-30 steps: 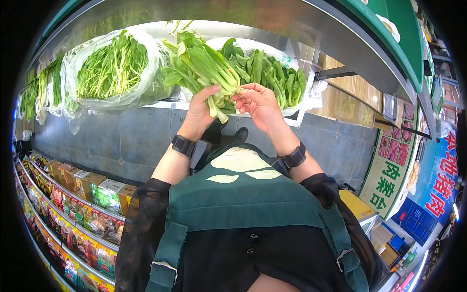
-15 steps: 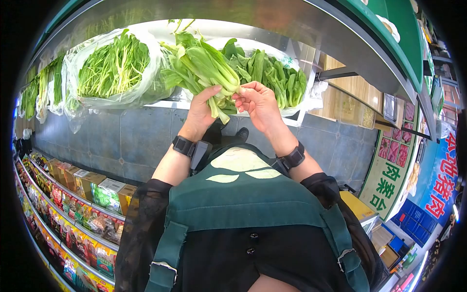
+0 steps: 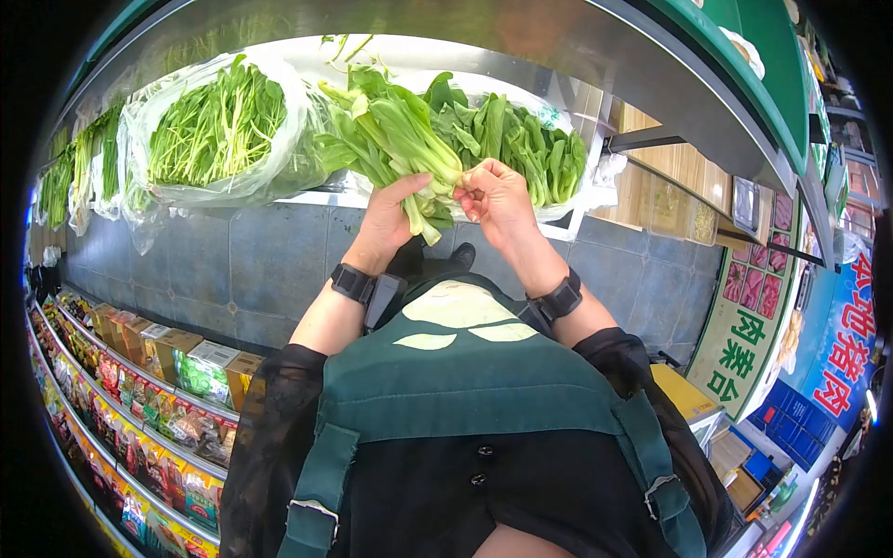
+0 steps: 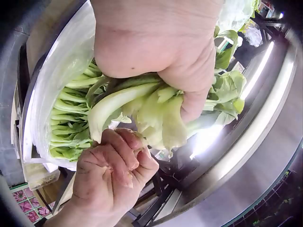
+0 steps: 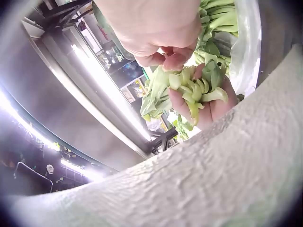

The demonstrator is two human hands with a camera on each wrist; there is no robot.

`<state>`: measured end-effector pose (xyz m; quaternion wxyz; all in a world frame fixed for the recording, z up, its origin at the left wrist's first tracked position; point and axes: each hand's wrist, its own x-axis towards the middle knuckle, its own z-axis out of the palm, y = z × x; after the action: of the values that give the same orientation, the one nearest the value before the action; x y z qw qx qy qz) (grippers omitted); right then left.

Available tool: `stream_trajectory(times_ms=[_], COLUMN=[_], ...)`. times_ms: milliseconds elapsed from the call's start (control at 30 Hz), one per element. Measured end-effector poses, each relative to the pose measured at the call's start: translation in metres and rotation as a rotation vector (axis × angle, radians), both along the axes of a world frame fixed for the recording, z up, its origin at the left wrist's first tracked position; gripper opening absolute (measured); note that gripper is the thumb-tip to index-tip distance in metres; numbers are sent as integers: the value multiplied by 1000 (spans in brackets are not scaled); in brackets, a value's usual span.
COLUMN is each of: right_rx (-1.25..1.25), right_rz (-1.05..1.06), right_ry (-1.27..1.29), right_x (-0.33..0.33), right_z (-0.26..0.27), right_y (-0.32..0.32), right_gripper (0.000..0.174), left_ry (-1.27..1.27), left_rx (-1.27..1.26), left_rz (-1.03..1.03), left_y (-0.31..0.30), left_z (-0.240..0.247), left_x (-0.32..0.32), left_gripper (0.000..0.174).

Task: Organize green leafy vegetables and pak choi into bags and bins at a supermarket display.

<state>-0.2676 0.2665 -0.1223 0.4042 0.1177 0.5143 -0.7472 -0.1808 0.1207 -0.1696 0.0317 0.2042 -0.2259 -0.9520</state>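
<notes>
A bunch of bok choy [image 3: 405,139], leafy green with pale stalks, is held over the front of the display. My left hand [image 3: 379,223] grips it around the stalks, thumb across the top, with the leaves pointing away and left. At the root end, my right hand [image 3: 502,206] has curled fingers, and its thumb and forefinger pinch the base of the stalks. In the left wrist view the pale stalk ends [image 4: 163,118] hang just above the right fingertips. The right wrist view shows the cut ends [image 5: 194,90] fanned out against the left palm.
More leafy greens [image 3: 535,153] lie in a lined white container right behind the hands. To the left stands a plastic bag [image 3: 139,167] full of thin-stemmed greens. A metal shelf edge [image 3: 521,33] overhangs the display. Packaged goods fill shelves [image 3: 139,418] at lower left; the floor [image 3: 279,260] is tiled.
The bok choy bunch and my left hand have shifted slightly right. My right fingers have curled in more at the root end.
</notes>
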Motion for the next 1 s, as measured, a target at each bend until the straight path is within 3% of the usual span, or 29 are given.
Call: stream_trajectory(times_ms=[233,367,533,1000], right_rx=[-66,-129,-148,-121], right_rz=[-10,-24,52,54], right_ry=[-76,-53,152,242], right_x=[-1,4,4,7], right_z=[-4,6,4,10], right_y=[3,0,1,-4], right_gripper=[9,6,10,9], left_ry=[0,0,21,17], left_rx=[-92,-24,-1,22], left_rz=[13,-4,33,46], left_y=[2,-4,-4,-6], left_z=[7,11,13,10], left_x=[1,-3,-3,-2], left_gripper=[40,38,37,37])
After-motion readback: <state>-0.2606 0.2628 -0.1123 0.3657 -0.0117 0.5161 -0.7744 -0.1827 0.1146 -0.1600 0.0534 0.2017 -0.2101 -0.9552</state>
